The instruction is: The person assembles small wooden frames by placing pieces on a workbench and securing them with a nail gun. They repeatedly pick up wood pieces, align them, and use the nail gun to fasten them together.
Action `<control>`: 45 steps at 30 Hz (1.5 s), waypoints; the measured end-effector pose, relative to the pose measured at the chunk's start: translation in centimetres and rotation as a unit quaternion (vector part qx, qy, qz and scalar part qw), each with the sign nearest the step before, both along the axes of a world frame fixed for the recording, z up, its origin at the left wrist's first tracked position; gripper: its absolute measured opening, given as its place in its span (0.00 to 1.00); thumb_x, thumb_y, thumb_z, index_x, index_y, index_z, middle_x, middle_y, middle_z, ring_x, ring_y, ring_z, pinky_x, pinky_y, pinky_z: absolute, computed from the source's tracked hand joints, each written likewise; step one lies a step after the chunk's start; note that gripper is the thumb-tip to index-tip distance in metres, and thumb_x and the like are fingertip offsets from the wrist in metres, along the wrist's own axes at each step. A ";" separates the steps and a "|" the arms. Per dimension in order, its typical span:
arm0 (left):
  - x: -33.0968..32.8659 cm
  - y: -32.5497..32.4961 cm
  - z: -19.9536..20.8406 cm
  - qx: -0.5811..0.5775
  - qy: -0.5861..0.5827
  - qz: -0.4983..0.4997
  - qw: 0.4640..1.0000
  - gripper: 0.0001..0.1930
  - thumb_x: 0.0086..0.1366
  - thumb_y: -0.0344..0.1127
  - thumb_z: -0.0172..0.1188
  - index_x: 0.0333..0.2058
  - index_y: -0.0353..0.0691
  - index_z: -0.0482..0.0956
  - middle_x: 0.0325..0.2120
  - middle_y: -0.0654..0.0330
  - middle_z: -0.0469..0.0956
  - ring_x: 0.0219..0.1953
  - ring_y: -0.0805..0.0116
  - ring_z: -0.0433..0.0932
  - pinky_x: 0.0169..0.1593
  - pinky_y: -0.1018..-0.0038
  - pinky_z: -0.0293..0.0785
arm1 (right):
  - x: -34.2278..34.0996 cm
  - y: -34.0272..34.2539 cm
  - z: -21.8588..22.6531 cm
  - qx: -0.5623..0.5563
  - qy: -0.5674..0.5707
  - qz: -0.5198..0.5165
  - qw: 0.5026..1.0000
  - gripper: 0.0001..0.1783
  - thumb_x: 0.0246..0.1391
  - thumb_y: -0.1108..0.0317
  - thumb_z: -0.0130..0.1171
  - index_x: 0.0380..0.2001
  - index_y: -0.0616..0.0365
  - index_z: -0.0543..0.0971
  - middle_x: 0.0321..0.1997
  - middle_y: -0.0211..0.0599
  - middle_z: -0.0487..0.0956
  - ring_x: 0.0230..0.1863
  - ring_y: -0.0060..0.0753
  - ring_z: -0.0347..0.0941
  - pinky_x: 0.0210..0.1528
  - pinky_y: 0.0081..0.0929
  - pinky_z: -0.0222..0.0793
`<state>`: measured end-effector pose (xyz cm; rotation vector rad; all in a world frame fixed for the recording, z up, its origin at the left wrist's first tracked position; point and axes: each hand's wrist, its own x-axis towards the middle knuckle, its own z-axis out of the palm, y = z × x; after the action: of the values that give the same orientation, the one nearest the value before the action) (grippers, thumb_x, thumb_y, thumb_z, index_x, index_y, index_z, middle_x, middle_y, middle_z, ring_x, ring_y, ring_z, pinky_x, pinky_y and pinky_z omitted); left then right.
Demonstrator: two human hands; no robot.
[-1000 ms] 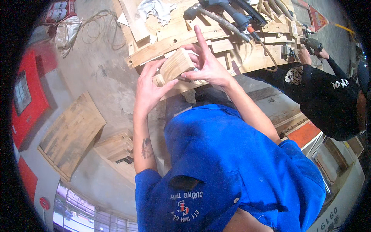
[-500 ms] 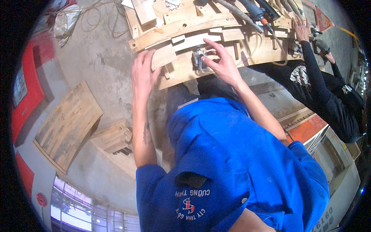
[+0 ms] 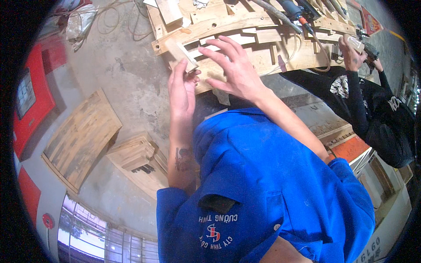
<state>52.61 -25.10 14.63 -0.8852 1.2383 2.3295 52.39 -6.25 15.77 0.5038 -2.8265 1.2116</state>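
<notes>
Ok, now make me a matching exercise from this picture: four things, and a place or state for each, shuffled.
1. pale rectangular wooden block
2. bare right hand
3. brown planked wooden panel
4. white crumpled sack

A. upper left of the picture
B. touched by the left hand
C. left side, about mid-height
D. open and spread

Pairs: 1-B, 2-D, 3-C, 4-A

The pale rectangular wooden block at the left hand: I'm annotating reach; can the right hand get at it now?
Probably yes: the bare, open right hand is near the pale rectangular wooden block, and nothing visible stands between them, though the bare left hand holds the block's near end.
</notes>
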 end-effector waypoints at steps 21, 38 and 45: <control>1.8 -2.1 0.7 -0.177 0.022 -0.152 0.972 0.28 0.72 0.57 0.62 0.59 0.42 0.78 0.54 0.59 0.80 0.58 0.61 0.73 0.60 0.65 0.67 | -1.6 0.2 0.0 0.027 0.081 0.049 0.995 0.35 0.43 0.59 0.77 0.59 0.39 0.81 0.73 0.33 0.69 0.74 0.51 0.61 0.72 0.51 0.63; -3.9 -6.9 -2.5 -0.199 0.095 -0.416 0.882 0.29 0.66 0.37 0.72 0.64 0.37 0.76 0.55 0.56 0.82 0.55 0.66 0.80 0.60 0.68 0.74 | -5.0 -0.6 -3.9 -0.142 -0.341 -0.100 0.924 0.56 0.42 0.18 0.63 0.56 0.59 0.83 0.57 0.62 0.81 0.60 0.59 0.77 0.67 0.44 0.70; -3.5 -6.8 -6.0 -0.613 0.265 -0.462 0.584 0.29 0.63 0.46 0.71 0.62 0.54 0.79 0.61 0.64 0.79 0.61 0.53 0.71 0.67 0.56 0.63 | -2.7 6.5 -4.2 -0.104 -0.179 -0.251 0.946 0.32 0.67 0.43 0.61 0.65 0.51 0.78 0.64 0.52 0.76 0.65 0.46 0.73 0.69 0.38 0.67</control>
<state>49.12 -31.89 8.62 0.3627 2.6946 0.6034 49.66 0.24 11.53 -0.4679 -2.7659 1.5700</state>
